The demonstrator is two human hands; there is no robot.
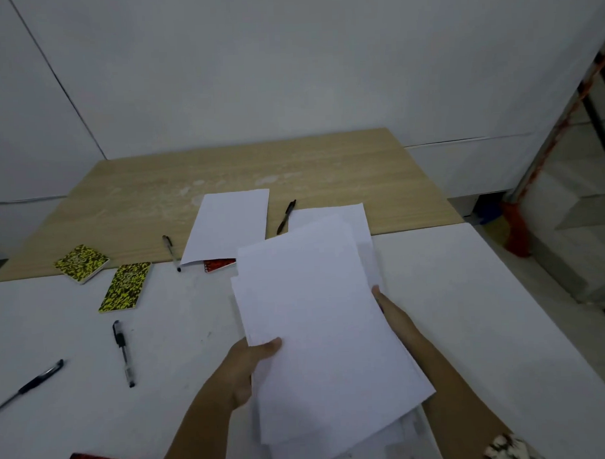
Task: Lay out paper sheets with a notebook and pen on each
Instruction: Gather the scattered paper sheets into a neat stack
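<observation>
A person's left hand (254, 359) pinches the near-left edge of a stack of paper sheets (325, 331) while the right hand (388, 307) clasps its right edge, fingers hidden beneath; the stack's long axis runs near to far above the white table (468, 292), notebooks and pens lying left.

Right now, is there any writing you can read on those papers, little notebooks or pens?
None can be read.
Paper sheets: blank on the sides showing.
Yellow speckled notebooks: cover marks too blurred to read.
Pens: any print too small.
</observation>
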